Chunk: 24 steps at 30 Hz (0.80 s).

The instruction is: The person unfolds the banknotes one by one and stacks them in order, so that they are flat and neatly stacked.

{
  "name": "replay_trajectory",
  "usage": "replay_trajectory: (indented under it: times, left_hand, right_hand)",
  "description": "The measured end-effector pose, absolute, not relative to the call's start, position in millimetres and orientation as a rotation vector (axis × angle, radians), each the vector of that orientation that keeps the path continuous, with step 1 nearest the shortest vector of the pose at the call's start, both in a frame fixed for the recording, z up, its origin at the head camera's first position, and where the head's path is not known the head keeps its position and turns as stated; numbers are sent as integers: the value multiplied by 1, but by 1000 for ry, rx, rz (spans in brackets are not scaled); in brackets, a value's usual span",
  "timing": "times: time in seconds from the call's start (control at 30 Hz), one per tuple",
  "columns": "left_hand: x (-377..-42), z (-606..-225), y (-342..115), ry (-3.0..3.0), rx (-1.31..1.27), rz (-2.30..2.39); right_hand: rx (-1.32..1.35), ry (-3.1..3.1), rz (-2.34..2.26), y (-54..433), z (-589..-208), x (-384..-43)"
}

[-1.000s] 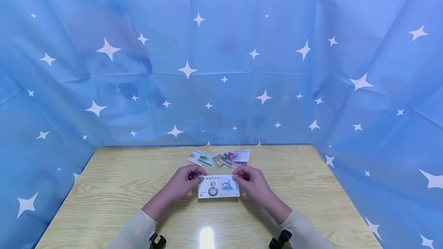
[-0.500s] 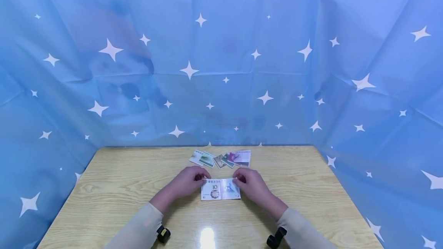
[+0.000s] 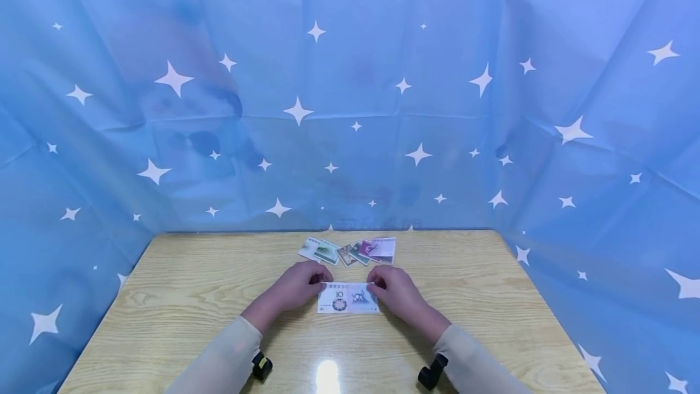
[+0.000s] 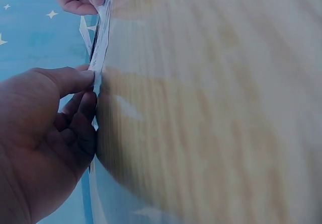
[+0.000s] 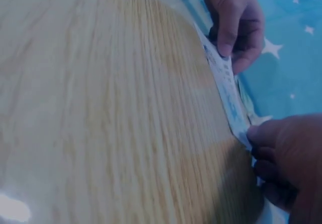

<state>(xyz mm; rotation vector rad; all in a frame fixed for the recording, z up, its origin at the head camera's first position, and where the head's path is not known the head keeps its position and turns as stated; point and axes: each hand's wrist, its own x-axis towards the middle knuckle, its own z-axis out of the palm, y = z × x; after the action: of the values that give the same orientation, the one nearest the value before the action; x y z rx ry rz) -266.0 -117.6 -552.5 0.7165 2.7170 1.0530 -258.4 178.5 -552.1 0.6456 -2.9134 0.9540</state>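
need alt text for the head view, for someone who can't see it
A person's bare left hand and right hand pinch the upper corners of a pale rectangular paper note marked 10, over a light wood-grain table. Beyond it, partly overlapping green, brown and purple paper notes lie near the table's far edge, before a blue star-patterned backdrop.

Left side: long, pale-cream left sleeve (image 3: 221,357) worn, plain, ended short of bare left hand (image 3: 299,286). Right side: matching right sleeve (image 3: 478,362) worn, likewise ended short of bare right hand (image 3: 398,290). Small, black, block-shaped left device (image 3: 260,371) mounted beside sleeve, marked with yellow patch (image 3: 263,362). Black right device (image 3: 432,372) similarly mounted, formed of two joined segments; finer detail rendered too small to be read.
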Motion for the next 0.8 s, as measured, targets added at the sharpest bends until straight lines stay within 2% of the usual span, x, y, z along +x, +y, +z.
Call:
replay_trajectory:
  times: [0.8]
  left_hand:
    - [-267,-549,-121,2682,708,1104]
  right_hand:
    - [557,-2897,1215,184,-559,-266]
